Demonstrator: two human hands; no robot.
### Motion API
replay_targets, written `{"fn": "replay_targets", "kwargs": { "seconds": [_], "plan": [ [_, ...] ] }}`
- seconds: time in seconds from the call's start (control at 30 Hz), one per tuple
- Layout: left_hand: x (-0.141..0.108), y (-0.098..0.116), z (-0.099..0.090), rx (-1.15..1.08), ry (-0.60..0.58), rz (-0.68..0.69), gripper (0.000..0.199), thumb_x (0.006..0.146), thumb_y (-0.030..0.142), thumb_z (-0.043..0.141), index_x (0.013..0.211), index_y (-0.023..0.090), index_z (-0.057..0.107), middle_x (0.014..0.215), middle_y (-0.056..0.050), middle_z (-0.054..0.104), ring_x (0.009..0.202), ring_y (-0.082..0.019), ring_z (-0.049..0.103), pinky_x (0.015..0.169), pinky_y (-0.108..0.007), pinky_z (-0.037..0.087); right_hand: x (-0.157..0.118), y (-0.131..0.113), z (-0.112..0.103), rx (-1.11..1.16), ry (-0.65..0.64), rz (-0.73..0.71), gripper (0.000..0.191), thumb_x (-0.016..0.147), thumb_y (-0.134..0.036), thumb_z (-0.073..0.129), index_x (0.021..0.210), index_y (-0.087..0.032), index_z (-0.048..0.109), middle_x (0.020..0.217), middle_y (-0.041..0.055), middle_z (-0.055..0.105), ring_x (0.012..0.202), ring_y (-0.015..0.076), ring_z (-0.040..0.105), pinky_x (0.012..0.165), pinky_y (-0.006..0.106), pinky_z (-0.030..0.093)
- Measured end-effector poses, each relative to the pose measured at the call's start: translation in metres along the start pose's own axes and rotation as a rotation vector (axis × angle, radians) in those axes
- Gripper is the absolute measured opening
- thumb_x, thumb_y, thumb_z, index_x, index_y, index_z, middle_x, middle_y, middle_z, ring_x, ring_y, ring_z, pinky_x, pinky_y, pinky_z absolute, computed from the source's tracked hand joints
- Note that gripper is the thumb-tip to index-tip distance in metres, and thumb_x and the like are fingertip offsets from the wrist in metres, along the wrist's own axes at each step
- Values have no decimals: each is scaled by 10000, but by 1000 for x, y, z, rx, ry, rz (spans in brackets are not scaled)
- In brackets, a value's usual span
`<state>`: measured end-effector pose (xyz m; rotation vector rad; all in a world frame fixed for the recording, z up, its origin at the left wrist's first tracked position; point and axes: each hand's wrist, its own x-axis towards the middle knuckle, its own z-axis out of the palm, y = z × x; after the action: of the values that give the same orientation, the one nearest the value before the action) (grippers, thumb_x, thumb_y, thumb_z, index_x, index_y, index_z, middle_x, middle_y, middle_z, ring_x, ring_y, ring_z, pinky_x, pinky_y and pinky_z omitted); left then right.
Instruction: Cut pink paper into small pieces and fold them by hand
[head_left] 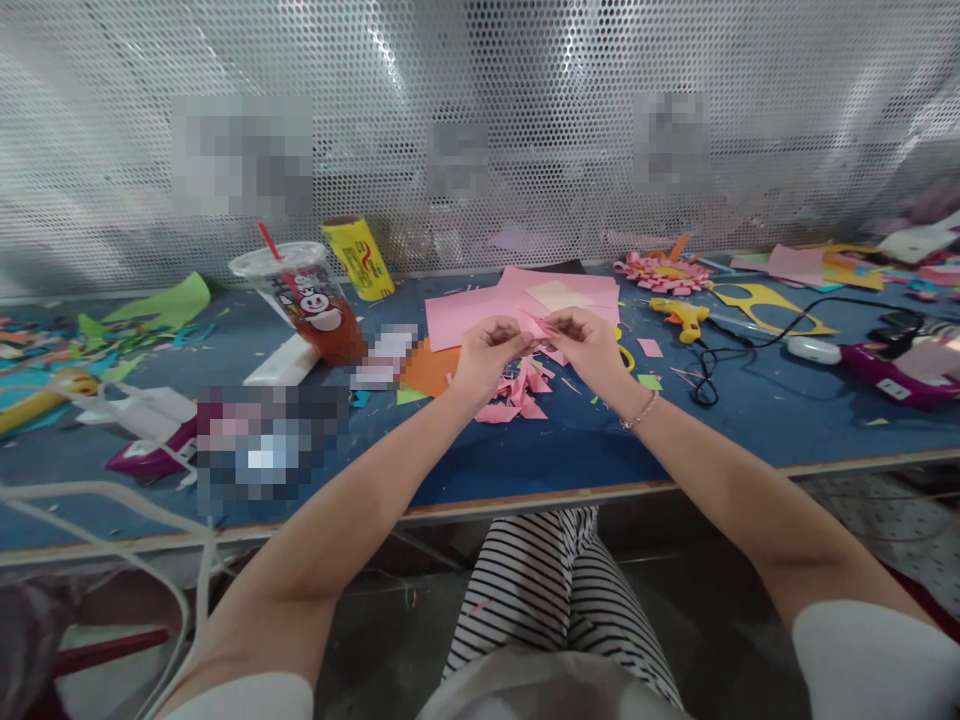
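Observation:
Above the middle of the blue table [592, 455], my left hand [491, 352] and my right hand [589, 345] meet at a small piece of pink paper [534, 325]. Both hands have their fingers closed on it, one at each side. Just below them lies a pile of folded pink paper pieces [517, 395]. Pink sheets [457, 315] are spread behind my hands, with a cream piece [561, 293] on top. An orange paper [431, 370] lies left of my left hand. Yellow scissor handles [625, 355] show partly beside my right hand.
A cup with a red straw [322, 310] and a yellow can [362, 262] stand at the left. To the right are a yellow glue gun [681, 315] with a black cable, a pink paper flower [664, 272] and a yellow cut-out sheet [772, 308]. Perforated metal rises behind.

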<state>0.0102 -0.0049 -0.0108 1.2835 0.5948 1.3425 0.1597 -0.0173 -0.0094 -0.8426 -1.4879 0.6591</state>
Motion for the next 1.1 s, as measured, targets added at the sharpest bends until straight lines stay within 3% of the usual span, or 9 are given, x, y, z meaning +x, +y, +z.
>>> {"fn": "replay_targets", "kwargs": {
  "seconds": [0.43, 0.6, 0.83, 1.1],
  "plan": [
    [-2, 0, 1, 73, -36, 7, 196, 583, 254, 731, 636, 126, 593, 610, -3, 602, 627, -107, 599, 657, -258, 486, 0, 0, -1, -48, 1, -14, 69, 673, -160, 580, 738, -170, 600, 655, -17, 578, 583, 82, 528, 550, 233, 444],
    [-2, 0, 1, 83, -27, 5, 191, 599, 264, 721, 634, 130, 589, 590, 6, 581, 602, -95, 578, 632, -247, 469, 0, -2, -1, -11, 5, 22, 82, 680, -217, 609, 746, -173, 630, 659, -4, 604, 599, 105, 571, 572, 254, 476],
    [0, 2, 1, 130, 69, 40, 248, 576, 274, 726, 542, 143, 519, 502, 42, 496, 528, -67, 519, 563, -211, 434, -3, -1, 0, 213, -77, 130, 248, 745, -407, 563, 861, -202, 640, 749, 12, 651, 697, 132, 633, 736, 324, 531],
    [0, 3, 1, 166, 78, -13, 262, 568, 324, 728, 568, 133, 550, 535, 20, 548, 558, -79, 550, 613, -230, 471, -2, 2, 1, -20, -14, 52, 248, 679, -379, 643, 809, -167, 637, 733, 25, 629, 668, 133, 597, 659, 298, 514]
  ]
}}
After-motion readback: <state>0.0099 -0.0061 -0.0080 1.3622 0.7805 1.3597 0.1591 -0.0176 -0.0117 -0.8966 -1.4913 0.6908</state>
